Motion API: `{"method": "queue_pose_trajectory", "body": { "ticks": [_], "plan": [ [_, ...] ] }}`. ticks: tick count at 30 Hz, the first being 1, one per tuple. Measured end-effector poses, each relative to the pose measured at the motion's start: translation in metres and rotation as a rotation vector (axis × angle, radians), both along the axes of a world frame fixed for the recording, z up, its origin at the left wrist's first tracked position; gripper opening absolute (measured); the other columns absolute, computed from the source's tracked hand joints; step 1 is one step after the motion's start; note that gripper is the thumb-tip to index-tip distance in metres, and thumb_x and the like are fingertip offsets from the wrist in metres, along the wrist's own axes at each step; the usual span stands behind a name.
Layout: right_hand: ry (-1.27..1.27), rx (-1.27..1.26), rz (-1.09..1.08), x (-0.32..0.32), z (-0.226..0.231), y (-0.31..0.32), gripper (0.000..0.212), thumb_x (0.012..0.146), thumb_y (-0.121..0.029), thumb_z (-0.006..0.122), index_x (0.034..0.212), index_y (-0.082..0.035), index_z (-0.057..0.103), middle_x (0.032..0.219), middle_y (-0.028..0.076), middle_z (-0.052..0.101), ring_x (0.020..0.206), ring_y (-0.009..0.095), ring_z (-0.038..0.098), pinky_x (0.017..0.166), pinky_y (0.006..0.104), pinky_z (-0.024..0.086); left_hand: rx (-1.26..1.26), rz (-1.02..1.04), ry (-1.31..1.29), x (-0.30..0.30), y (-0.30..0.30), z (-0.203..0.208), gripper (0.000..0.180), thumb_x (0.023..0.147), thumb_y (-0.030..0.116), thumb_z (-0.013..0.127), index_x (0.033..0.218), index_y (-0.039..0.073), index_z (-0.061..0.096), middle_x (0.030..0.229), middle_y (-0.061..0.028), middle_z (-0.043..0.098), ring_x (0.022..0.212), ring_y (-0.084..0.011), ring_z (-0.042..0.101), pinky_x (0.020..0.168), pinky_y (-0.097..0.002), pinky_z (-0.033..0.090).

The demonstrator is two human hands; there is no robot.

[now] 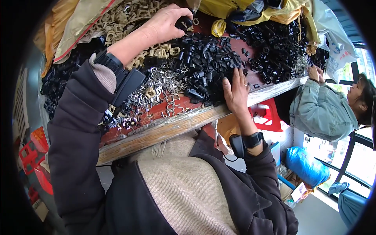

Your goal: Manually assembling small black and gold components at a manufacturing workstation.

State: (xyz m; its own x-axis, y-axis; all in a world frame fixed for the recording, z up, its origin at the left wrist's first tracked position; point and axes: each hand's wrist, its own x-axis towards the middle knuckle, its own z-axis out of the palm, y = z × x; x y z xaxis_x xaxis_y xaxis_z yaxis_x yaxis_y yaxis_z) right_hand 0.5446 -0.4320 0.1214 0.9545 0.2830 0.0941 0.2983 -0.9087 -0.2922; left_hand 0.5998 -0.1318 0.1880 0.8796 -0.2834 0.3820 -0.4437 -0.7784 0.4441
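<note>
My left hand (166, 24) reaches across the worktable and is closed around a dark black plastic piece (183, 23), whose exact kind I cannot make out. Beneath that forearm lie tan plastic clips (117, 23) in a heap. My right hand (237, 91) is flat with its fingers stretched out, touching the near right side of a pile of small black plastic parts (207, 58). Between my arms are scattered shiny metal U-shaped clips (164, 84). A single tan ring-like piece (150, 92) lies among them.
The red tabletop (156, 111) ends in a wooden front edge (172, 133). More black parts (270, 51) lie to the right, where a co-worker (325, 105) handles small pieces. Yellow bags (219, 9) and a white sack (337, 43) border the far side. A red stool (266, 115) stands below.
</note>
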Motion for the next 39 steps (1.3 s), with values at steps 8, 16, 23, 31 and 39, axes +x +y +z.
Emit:
{"method": "queue_pose_trajectory", "body": {
  "ticks": [8,16,23,31,39],
  "plan": [
    [0.05,0.238,0.005,0.016,0.003,0.041,0.069,0.086,-0.053,0.035,0.131,-0.003,0.027,0.133,0.023,0.028,0.125,0.038,0.024,0.099,0.0494,0.019,-0.024,0.072,-0.021,-0.011,0.01,0.007,0.041,0.063,0.013,0.064,0.103,0.011,0.053,0.097,-0.0106,0.053,0.092,-0.0257,0.053,0.081,-0.0333,0.042],
    [-0.389,0.174,0.363,-0.011,0.04,0.068,0.053,0.076,-0.027,0.061,0.121,-0.006,0.043,0.124,0.018,0.041,0.112,0.034,0.038,0.093,0.0436,0.029,-0.021,0.137,-0.044,-0.057,0.041,0.039,0.04,0.059,0.022,0.068,0.097,0.012,0.058,0.087,-0.0148,0.057,0.089,-0.0303,0.054,0.08,-0.0381,0.044],
    [-0.235,-0.031,0.754,-0.034,0.043,0.057,0.049,0.065,-0.023,0.069,0.108,-0.007,0.052,0.107,0.01,0.049,0.094,0.027,0.047,0.081,0.0381,0.035,-0.307,0.266,0.111,-0.129,0.102,0.065,0.045,0.059,0.021,0.071,0.1,0.01,0.057,0.09,-0.0129,0.06,0.082,-0.0234,0.059,0.075,-0.0311,0.046],
    [-0.277,-0.033,0.869,-0.038,0.041,0.071,0.051,0.062,-0.019,0.069,0.107,-0.005,0.051,0.107,0.012,0.048,0.092,0.03,0.049,0.08,0.0387,0.039,-0.342,0.625,0.154,-0.232,0.191,0.044,0.044,0.059,0.018,0.072,0.1,0.01,0.057,0.088,-0.0104,0.06,0.079,-0.0182,0.059,0.073,-0.0287,0.046],
    [-0.256,0.069,0.906,-0.037,0.039,0.074,0.049,0.063,-0.01,0.063,0.109,-0.004,0.049,0.108,0.015,0.047,0.091,0.033,0.05,0.077,0.0391,0.045,0.193,0.783,0.28,-0.262,0.215,0.006,0.047,0.063,0.02,0.068,0.105,0.006,0.052,0.098,-0.0158,0.052,0.094,-0.0314,0.05,0.083,-0.0366,0.04]
  ]
}}
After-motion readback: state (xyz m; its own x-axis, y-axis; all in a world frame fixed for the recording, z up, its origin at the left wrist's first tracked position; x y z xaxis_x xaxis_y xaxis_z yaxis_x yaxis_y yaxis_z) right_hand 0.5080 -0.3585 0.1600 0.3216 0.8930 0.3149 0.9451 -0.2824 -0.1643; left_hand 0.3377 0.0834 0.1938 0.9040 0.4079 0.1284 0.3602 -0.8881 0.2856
